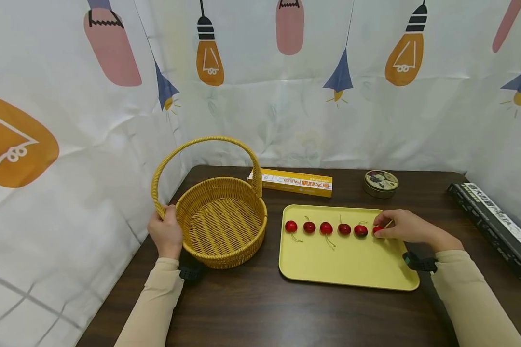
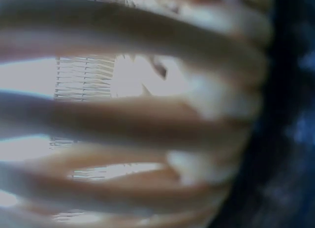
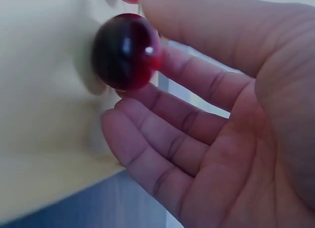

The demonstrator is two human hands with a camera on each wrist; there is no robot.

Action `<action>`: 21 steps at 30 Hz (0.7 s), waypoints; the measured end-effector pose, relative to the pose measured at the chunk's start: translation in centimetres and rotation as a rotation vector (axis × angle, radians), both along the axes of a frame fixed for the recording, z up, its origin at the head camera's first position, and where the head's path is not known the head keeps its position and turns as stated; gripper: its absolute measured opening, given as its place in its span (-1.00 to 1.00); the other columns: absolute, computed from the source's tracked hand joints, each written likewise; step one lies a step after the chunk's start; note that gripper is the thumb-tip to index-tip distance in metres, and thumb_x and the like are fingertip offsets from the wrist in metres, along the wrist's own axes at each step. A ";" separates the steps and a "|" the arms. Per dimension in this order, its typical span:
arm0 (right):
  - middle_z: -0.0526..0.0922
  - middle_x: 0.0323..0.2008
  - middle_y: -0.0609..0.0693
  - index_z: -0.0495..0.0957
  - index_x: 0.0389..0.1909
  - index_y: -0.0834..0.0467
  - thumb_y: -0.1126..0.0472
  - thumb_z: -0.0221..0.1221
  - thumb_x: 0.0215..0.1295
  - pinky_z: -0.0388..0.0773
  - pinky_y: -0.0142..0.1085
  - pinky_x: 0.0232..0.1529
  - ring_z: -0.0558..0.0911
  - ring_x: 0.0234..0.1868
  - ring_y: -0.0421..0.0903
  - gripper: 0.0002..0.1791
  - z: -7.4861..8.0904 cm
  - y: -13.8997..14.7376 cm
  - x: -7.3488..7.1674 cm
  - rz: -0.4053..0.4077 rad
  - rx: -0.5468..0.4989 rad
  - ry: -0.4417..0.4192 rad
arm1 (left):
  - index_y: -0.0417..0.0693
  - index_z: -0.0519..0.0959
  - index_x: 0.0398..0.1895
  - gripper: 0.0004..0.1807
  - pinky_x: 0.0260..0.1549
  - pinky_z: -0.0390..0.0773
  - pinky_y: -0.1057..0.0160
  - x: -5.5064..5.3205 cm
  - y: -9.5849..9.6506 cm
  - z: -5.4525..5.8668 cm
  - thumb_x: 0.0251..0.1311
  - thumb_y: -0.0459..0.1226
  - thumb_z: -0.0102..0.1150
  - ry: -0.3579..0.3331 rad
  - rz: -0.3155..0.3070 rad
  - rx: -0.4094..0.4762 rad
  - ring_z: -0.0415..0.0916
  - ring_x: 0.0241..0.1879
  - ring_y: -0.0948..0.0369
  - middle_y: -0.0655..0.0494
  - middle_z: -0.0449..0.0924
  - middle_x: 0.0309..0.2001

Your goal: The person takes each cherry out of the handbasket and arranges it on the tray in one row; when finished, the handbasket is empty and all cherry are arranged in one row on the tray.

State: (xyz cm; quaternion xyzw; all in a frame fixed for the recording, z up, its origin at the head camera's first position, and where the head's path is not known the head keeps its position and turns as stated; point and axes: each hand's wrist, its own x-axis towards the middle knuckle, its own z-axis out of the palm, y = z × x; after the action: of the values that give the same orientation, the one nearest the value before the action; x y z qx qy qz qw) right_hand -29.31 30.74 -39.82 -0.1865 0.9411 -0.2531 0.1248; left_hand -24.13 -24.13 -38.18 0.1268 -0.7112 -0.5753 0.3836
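Note:
My left hand (image 1: 165, 234) grips the round yellow wicker basket (image 1: 226, 262) at its left side, where the arched handle (image 1: 214, 139) meets the rim. The basket's woven floor holds nothing. At the right end of a pale yellow tray (image 1: 343, 270), my right hand (image 1: 410, 229) pinches a shiny red cherry (image 3: 125, 53) between thumb and fingers, close over the tray surface. Along the tray to its left runs a row of several red cherries (image 1: 326, 227) with thin stems. Blurred wicker strips (image 2: 83, 78) show in the left wrist view.
Behind the tray lies a yellow pasta box (image 1: 299, 182), with a round tin (image 1: 380, 183) to its right. A black pasta box (image 1: 497, 226) lies along the table's right side. A white patterned curtain (image 1: 278, 111) hangs behind the dark wood table (image 1: 260, 308).

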 end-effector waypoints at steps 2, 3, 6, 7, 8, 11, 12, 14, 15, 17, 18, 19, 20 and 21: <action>0.61 -0.26 -0.09 0.58 -0.08 0.14 -0.06 0.25 0.29 0.44 -0.27 -0.35 0.49 -0.35 -0.15 -0.63 0.3 0.2 0.1 -0.015 0.011 0.003 | -0.03 0.24 -0.70 -0.61 -0.70 0.09 0.35 -0.2 0.0 -0.1 0.34 -0.31 -0.05 0.013 0.004 -0.001 -0.06 -0.79 0.40 0.34 0.05 -0.79; 0.62 -0.24 -0.08 0.58 -0.07 0.15 -0.07 0.22 0.32 0.45 -0.25 -0.33 0.50 -0.33 -0.15 -0.62 0.5 0.3 0.1 -0.020 0.016 0.011 | -0.03 0.25 -0.70 -0.62 -0.70 0.09 0.36 -0.3 0.0 -0.2 0.34 -0.32 -0.05 0.019 0.006 -0.001 -0.06 -0.79 0.41 0.34 0.05 -0.79; 0.64 -0.21 -0.05 0.58 -0.05 0.17 -0.10 0.14 0.37 0.49 -0.21 -0.27 0.55 -0.27 -0.13 -0.59 1.0 0.6 0.3 -0.057 0.030 0.048 | -0.08 0.29 -0.68 -0.64 -0.71 0.09 0.34 -1.0 -0.4 -1.0 0.33 -0.31 -0.02 0.023 0.012 0.000 -0.06 -0.81 0.42 0.30 0.05 -0.79; 0.64 -0.19 -0.03 0.58 -0.03 0.19 -0.09 0.13 0.38 0.51 -0.18 -0.26 0.56 -0.25 -0.11 -0.58 1.1 0.7 0.4 -0.068 0.034 0.068 | -0.10 0.33 -0.65 -0.66 -0.71 0.10 0.34 -1.3 -0.7 -1.4 0.33 -0.30 -0.01 0.027 0.011 0.001 -0.04 -0.80 0.41 0.29 0.06 -0.78; 0.65 -0.18 -0.01 0.57 -0.02 0.21 -0.08 0.12 0.40 0.53 -0.15 -0.24 0.58 -0.23 -0.09 -0.57 1.2 0.9 0.5 -0.078 0.034 0.088 | -0.13 0.37 -0.61 -0.69 -0.71 0.11 0.34 -1.6 -0.8 -1.9 0.33 -0.29 0.00 0.035 0.012 0.000 -0.01 -0.78 0.40 0.28 0.09 -0.76; 0.67 -0.13 0.05 0.57 0.03 0.23 -0.06 0.11 0.41 0.57 -0.06 -0.18 0.62 -0.17 -0.03 -0.55 1.5 0.9 0.7 -0.113 0.022 0.153 | -0.26 0.49 -0.35 -0.81 -0.59 0.27 0.36 -2.5 -1.5 -2.9 0.33 -0.27 0.06 0.127 -0.004 0.009 0.26 -0.64 0.35 0.24 0.36 -0.59; 0.67 -0.12 0.07 0.57 0.04 0.23 -0.06 0.10 0.42 0.57 -0.04 -0.17 0.62 -0.16 0.00 -0.55 1.5 0.8 0.7 -0.122 0.013 0.177 | -0.27 0.51 -0.23 -0.82 -0.50 0.34 0.38 -2.6 -1.6 -2.9 0.33 -0.28 0.06 0.174 -0.013 0.010 0.36 -0.54 0.33 0.21 0.45 -0.48; 0.66 -0.09 0.10 0.57 0.05 0.23 -0.05 0.09 0.43 0.56 -0.01 -0.15 0.62 -0.12 0.04 -0.56 1.8 0.4 0.7 -0.130 -0.014 0.220 | -0.29 0.46 -0.01 -0.74 -0.23 0.41 0.37 -2.4 -1.6 -2.2 0.31 -0.31 0.05 0.270 -0.015 -0.005 0.47 -0.28 0.27 0.17 0.54 -0.22; 0.66 -0.07 0.11 0.57 0.05 0.21 -0.06 0.08 0.44 0.56 0.00 -0.14 0.62 -0.11 0.06 -0.56 2.0 0.1 0.7 -0.131 -0.031 0.240 | -0.32 0.42 0.06 -0.68 -0.08 0.39 0.34 -2.1 -1.4 -1.5 0.29 -0.34 0.03 0.322 -0.016 -0.020 0.48 -0.14 0.21 0.11 0.53 -0.09; 0.66 -0.06 0.11 0.58 0.04 0.17 -0.06 0.06 0.45 0.55 -0.01 -0.13 0.62 -0.10 0.07 -0.60 2.5 -0.7 0.6 -0.135 -0.062 0.270 | -0.35 0.38 0.12 -0.60 0.11 0.31 0.26 -1.1 -0.7 0.4 0.21 -0.38 -0.02 0.417 0.015 -0.066 0.43 0.03 0.14 0.01 0.49 0.03; 0.66 -0.06 0.11 0.58 0.04 0.16 -0.04 0.06 0.46 0.55 -0.01 -0.13 0.63 -0.09 0.07 -0.61 2.7 -1.1 0.6 -0.132 -0.081 0.281 | -0.35 0.38 0.10 -0.59 0.16 0.28 0.22 -0.5 -0.1 1.5 0.16 -0.39 -0.03 0.469 0.035 -0.089 0.40 0.08 0.10 -0.03 0.47 0.05; 0.66 -0.06 0.11 0.59 0.03 0.15 -0.02 0.05 0.46 0.55 -0.01 -0.13 0.63 -0.09 0.08 -0.63 3.1 -1.6 0.5 -0.125 -0.095 0.291 | -0.39 0.39 0.05 -0.59 0.18 0.25 0.19 0.1 0.6 2.7 0.11 -0.39 -0.04 0.521 0.060 -0.118 0.38 0.10 0.06 -0.06 0.46 0.05; 0.66 -0.05 0.12 0.59 0.03 0.15 0.01 0.06 0.47 0.56 0.00 -0.12 0.63 -0.09 0.08 -0.66 3.5 -2.1 0.3 -0.115 -0.106 0.302 | -0.42 0.41 -0.02 -0.61 0.18 0.24 0.16 0.7 1.5 3.8 0.06 -0.38 -0.06 0.576 0.077 -0.147 0.36 0.10 0.02 -0.13 0.45 0.04; 0.66 -0.05 0.11 0.59 0.02 0.13 0.02 0.06 0.47 0.56 0.00 -0.11 0.64 -0.09 0.07 -0.68 3.9 -2.6 0.0 -0.106 -0.110 0.317 | -0.44 0.44 -0.11 -0.64 0.17 0.25 0.14 1.2 2.3 4.7 0.02 -0.36 -0.06 0.630 0.083 -0.181 0.37 0.08 -0.01 -0.17 0.46 0.00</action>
State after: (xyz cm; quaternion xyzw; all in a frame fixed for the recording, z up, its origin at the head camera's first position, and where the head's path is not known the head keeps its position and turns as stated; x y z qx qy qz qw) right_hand -29.26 28.16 -35.94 -0.1806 0.9422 -0.2778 -0.0488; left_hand -22.95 -21.78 -33.43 -0.0631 -0.6001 -0.5047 0.6174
